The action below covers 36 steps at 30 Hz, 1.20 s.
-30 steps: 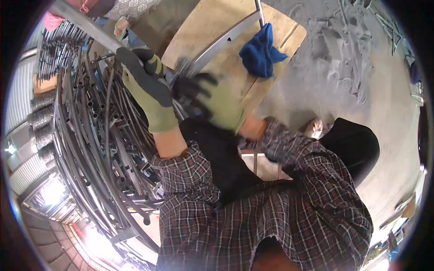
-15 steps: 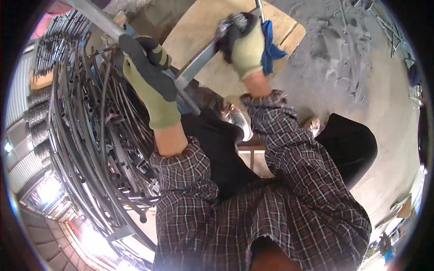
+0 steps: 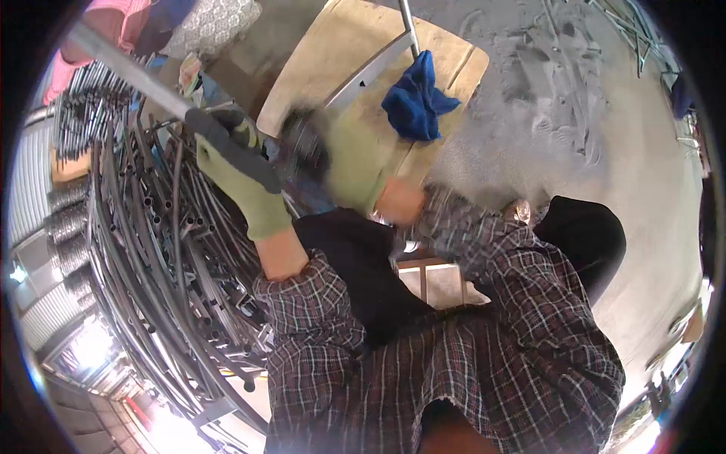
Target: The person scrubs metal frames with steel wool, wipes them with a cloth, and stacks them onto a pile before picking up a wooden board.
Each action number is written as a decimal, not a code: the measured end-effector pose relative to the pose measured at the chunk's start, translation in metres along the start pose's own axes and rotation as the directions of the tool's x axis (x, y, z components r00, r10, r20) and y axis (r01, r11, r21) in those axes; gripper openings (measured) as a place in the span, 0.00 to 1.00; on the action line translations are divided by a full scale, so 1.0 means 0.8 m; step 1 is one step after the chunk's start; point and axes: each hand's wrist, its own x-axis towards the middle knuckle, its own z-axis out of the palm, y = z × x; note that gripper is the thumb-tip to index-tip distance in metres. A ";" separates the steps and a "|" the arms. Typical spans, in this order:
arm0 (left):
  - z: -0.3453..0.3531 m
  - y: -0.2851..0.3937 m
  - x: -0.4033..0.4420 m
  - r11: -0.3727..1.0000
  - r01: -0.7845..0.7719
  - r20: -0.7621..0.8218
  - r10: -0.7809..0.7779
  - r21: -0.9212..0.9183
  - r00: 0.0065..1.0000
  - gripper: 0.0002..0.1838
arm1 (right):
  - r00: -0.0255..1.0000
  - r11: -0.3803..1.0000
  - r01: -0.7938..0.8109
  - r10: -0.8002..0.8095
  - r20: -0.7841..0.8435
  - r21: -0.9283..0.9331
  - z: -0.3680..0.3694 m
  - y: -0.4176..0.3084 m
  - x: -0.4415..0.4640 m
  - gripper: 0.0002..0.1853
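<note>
Plainly, one hand holds fast while the other blurs

Upper left of centre, the gloved left hand (image 3: pixel 231 151) is closed around a grey metal tube (image 3: pixel 140 74), which slants toward the upper left corner; the far end fades at the dark rim of the lens. The stretch inside the grip is hidden by the glove.

Just beside it, the gloved right hand (image 3: pixel 333 155) is badly smeared. Its dark fingers merge into one smudge, so I cannot tell whether they are spread or closed, or what they hold. That smudge also covers the lower end of a flat metal bar (image 3: pixel 378 64), hiding whether bar and tube join. The bar's upper end meets a thin rod (image 3: pixel 409 26), cut off by the top edge.

Behind these lies a wooden board (image 3: pixel 310 72), top centre, partly covered by the right hand. A crumpled blue cloth (image 3: pixel 416 102) rests on it, near the bar. A heap of dark pipes (image 3: pixel 166 219) fills the left side, too tangled to count.
</note>
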 end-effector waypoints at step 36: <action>-0.003 -0.006 0.003 0.999 0.040 -0.090 -0.038 0.012 0.995 0.29 | 0.982 0.950 -0.171 0.187 -0.035 0.262 0.006 0.104 0.077 0.15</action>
